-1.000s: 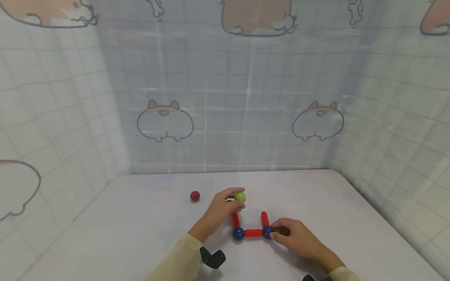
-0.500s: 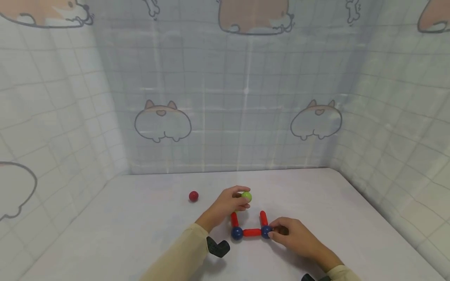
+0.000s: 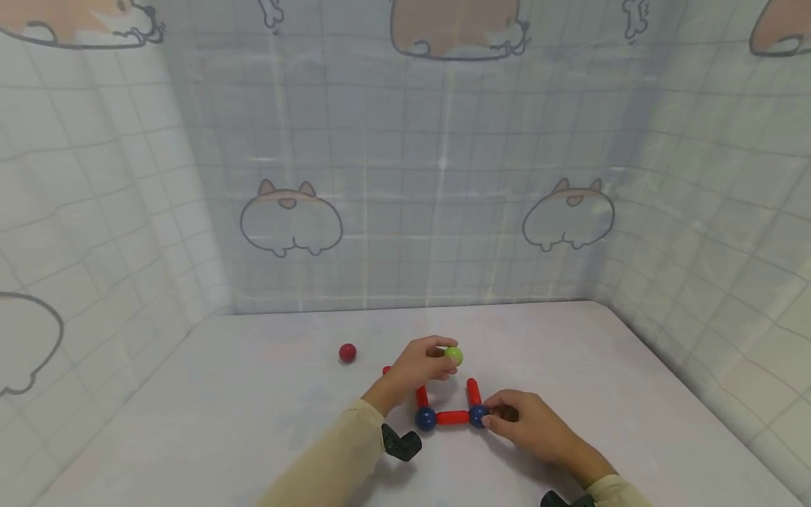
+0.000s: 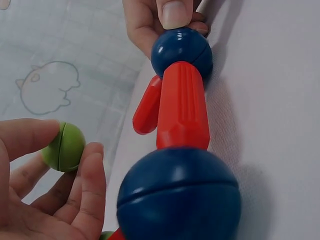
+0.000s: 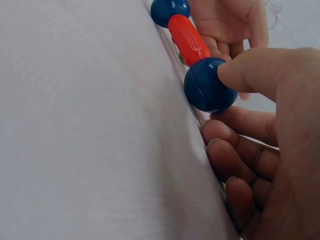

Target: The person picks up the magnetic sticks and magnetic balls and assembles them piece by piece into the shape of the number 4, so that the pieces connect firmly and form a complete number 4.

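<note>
My left hand (image 3: 417, 367) pinches a light green ball (image 3: 453, 355) between thumb and fingers, above the table behind the joined pieces. With thumb and forefinger, my right hand (image 3: 535, 428) grips the right dark blue ball (image 3: 478, 417). A short red rod (image 3: 453, 417) links it to a left dark blue ball (image 3: 426, 419). From each blue ball another red rod runs away from me: the right rod (image 3: 474, 391) has a bare far end, while the left rod (image 3: 422, 396) passes behind my left hand. At the left wrist view's bottom edge, part of a second green ball (image 4: 106, 235) shows.
A dark red ball (image 3: 347, 353) lies on the white table (image 3: 253, 394) at the back left. Behind my left hand peeks the end of another red piece (image 3: 387, 370). A patterned curtain (image 3: 405, 267) borders the table at the back and both sides.
My left hand has moved right with the green ball, which now hangs nearer the right rod's far end. A red piece has come into sight behind the left wrist. The right hand keeps its hold.
</note>
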Tool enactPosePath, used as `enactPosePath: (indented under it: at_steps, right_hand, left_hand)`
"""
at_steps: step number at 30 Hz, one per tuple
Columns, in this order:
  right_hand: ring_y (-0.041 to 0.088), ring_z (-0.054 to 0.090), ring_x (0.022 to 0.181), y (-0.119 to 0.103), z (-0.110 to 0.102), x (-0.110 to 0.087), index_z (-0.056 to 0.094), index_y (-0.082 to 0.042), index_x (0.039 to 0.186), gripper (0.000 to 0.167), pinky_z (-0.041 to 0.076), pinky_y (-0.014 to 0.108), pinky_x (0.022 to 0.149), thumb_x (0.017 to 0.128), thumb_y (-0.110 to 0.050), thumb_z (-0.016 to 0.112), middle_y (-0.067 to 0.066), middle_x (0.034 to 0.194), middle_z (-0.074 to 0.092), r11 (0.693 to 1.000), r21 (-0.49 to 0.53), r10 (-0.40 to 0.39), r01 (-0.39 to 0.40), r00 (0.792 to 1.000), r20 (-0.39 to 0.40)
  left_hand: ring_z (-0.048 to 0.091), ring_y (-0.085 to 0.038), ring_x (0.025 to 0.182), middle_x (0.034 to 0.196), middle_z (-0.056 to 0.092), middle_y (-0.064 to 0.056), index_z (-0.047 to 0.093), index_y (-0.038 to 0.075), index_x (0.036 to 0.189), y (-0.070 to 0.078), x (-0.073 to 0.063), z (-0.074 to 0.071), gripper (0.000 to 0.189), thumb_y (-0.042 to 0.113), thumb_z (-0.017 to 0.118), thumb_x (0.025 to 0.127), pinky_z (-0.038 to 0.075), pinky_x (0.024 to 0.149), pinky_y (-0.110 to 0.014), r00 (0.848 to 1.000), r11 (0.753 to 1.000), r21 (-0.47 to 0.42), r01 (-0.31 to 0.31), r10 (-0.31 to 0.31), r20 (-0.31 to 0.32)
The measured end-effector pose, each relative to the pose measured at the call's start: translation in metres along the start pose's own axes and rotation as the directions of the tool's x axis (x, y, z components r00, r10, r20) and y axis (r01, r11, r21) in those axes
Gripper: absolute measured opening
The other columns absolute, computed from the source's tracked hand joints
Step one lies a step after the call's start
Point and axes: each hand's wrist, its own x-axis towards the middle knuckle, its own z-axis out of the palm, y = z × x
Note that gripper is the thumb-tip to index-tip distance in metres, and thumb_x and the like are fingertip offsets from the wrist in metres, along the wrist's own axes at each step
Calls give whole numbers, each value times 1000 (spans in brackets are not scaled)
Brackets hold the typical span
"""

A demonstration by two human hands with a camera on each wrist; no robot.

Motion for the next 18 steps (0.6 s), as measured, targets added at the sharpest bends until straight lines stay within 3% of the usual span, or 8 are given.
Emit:
enactPosePath:
  at_steps: [10, 18]
  right_hand:
    - [19, 55, 82, 4, -1, 2, 72, -14, 108, 29, 49, 28, 66, 91, -38, 73, -3, 85, 61, 1000, 21, -1, 1, 1000, 9]
    - [19, 55, 80, 4, -2, 2, 72, -14, 107, 27, 49, 27, 65, 91, -35, 74, -3, 84, 62, 999, 35, -6, 6, 1000, 12]
  left_hand:
    - [71, -21, 95, 106, 69, -2, 61, 13, 136, 1, 6, 0, 46, 28, 72, 94, 56, 89, -36, 1000, 1000, 1, -1, 1, 22]
    - [71, -21, 95, 107, 70, -2, 62, 13, 137, 5, 8, 2, 46, 23, 72, 94, 55, 92, -39, 998, 998, 66, 12, -16, 62]
